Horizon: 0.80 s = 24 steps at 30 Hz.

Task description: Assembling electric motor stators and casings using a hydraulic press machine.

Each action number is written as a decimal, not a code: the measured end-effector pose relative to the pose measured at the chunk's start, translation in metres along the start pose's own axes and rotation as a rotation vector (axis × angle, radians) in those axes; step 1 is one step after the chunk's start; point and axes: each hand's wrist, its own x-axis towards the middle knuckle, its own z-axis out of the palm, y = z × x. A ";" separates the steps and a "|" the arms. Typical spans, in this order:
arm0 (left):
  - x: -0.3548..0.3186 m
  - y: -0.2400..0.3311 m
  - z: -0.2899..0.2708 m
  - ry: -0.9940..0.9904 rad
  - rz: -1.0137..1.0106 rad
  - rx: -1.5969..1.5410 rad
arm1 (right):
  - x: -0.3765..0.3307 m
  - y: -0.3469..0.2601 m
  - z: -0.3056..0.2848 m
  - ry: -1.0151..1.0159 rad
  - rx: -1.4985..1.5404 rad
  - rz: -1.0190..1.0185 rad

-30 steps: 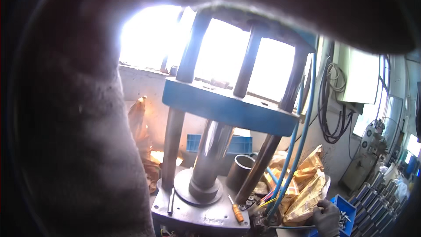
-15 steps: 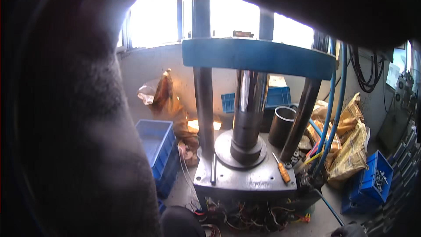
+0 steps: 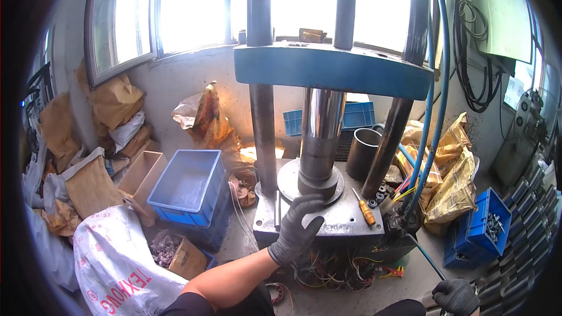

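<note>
My left hand (image 3: 297,231), in a dark grey glove, is raised before the press table (image 3: 333,233). Its thumb stands away from the slightly curved fingers, and nothing shows in it. Just beyond the fingertips, the shiny press ram (image 3: 321,134) comes down onto a round plate (image 3: 285,184). To the lower right, my gloved right hand (image 3: 455,297) is closed round the end of a thin blue lever (image 3: 426,257). An orange-handled screwdriver (image 3: 367,213) lies on the right of the table, and a metal bar (image 3: 277,209) on the left.
Left of the press stand stacked blue crates (image 3: 181,213), a white sack (image 3: 117,257) and paper bags. A dark cylinder (image 3: 364,152) stands behind the right column. Hoses (image 3: 439,105) hang to the right, above a blue bin of metal parts (image 3: 489,222). Loose wires (image 3: 333,269) crowd beneath the table.
A dark, blurred shape that covered the left and top of the view is gone. My left hand now shows in front of the ram. My right hand, at the lever, shows more fully.
</note>
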 end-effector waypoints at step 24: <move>0.023 -0.131 0.022 -0.008 -0.339 0.303 | 0.096 0.020 -0.066 0.454 -0.199 -0.037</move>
